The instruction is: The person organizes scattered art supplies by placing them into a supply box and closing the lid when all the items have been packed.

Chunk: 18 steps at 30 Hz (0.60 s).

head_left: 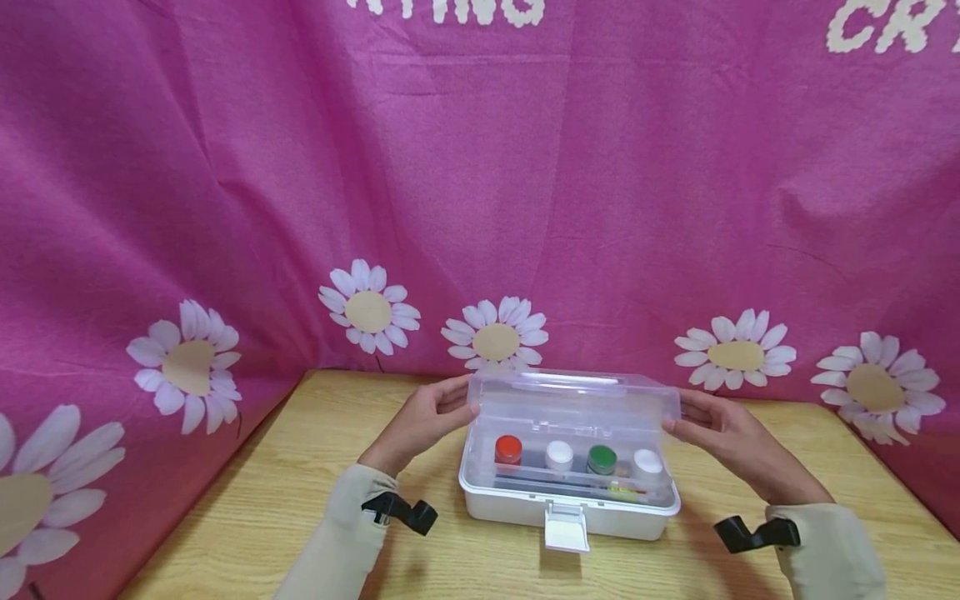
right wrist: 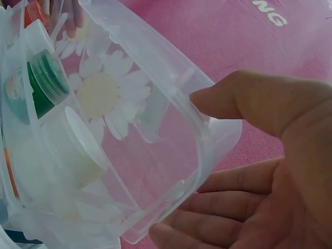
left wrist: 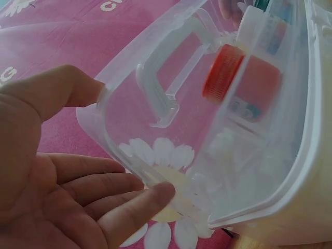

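A white plastic storage box (head_left: 510, 505) stands on the table with its translucent lid (head_left: 525, 403) raised. My left hand (head_left: 422, 421) holds the lid's left end, thumb at the rim and fingers along the outside. At the opposite end, my right hand (head_left: 723, 429) has the lid between thumb and fingers in the same way. Inside the box sit small jars in a row: a red-capped jar (head_left: 508, 448), a white-capped jar (head_left: 558, 454), a green-capped jar (head_left: 602, 458) and another white-capped jar (head_left: 647, 461). Through the lid, its handle (left wrist: 155, 93) shows in the left wrist view.
The white latch (head_left: 567, 529) hangs down at the box's front. Wood-grain table (head_left: 300, 467) surrounds the box. Behind and to the sides hangs a magenta cloth (head_left: 450, 167) with daisies and white letters. A black mount (head_left: 401, 510) sits on each wrist.
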{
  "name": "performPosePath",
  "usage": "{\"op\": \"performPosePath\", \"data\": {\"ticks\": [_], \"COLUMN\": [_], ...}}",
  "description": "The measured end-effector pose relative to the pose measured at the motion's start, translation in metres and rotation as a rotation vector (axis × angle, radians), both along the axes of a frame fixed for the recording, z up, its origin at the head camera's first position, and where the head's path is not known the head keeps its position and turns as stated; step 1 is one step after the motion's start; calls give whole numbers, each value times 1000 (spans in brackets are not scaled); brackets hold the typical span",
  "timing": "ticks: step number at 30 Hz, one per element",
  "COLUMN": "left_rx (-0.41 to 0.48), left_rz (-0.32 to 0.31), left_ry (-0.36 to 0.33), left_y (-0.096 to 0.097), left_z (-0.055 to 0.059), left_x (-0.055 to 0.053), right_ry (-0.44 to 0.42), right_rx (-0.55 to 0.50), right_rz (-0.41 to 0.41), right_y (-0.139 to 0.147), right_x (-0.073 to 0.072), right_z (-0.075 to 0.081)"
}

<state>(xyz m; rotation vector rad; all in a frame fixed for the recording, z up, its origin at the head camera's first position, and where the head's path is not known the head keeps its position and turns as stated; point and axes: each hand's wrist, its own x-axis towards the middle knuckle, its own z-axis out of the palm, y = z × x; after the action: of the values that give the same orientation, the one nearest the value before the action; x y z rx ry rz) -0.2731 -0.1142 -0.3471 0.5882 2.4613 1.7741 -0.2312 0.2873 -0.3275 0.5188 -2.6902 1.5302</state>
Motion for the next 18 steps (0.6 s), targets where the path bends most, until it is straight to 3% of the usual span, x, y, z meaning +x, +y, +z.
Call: {"op": "performPosePath", "data": {"ticks": [8, 18], "left_rx": [-20, -50], "left_rz": [-12, -27], "left_ry": [-14, -16], "left_y": [-1, -4], "left_z": [2, 6], "left_x": [1, 3], "right_ry": [-1, -3], "right_rx": [19, -8], "right_rz": [-13, 30], "right_y": [2, 2], "right_x": [0, 1], "right_z": [1, 0]}}
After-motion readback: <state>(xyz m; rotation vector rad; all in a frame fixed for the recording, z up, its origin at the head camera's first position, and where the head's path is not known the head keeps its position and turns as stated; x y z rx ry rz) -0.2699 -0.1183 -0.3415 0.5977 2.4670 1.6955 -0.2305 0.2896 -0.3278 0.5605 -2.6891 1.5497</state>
